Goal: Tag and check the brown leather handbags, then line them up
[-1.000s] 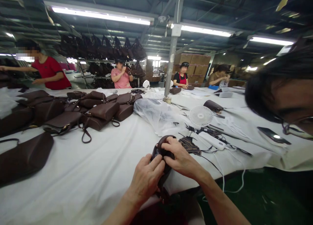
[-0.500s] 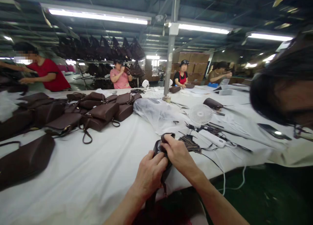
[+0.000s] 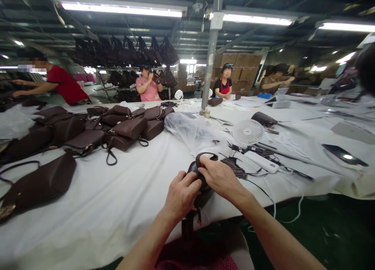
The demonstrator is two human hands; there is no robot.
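Observation:
A dark brown leather bag (image 3: 204, 199) is at the table's near edge, between my hands and partly covered by them. My left hand (image 3: 182, 192) has its fingers bent over the bag's left side and top. On the upper right, my right hand (image 3: 218, 177) grips the bag near its looped strap (image 3: 211, 156); the fingertips are partly hidden. A strip with a metal end hangs below the bag. Just right of the bag lie black printed tags (image 3: 234, 168).
Several brown bags (image 3: 129, 128) are heaped to the left. Clear plastic (image 3: 190, 131), a white fan (image 3: 248, 131), a white power strip (image 3: 260, 161) with cords and a phone (image 3: 344, 154) lie beyond my hands. A post (image 3: 209, 63) rises from the white table. Co-workers stand at the far side.
The view has shifted slightly, so things sit further right. The person's head at the right has mostly left the picture. Both hands remain on the bag, with its strap loop now showing more.

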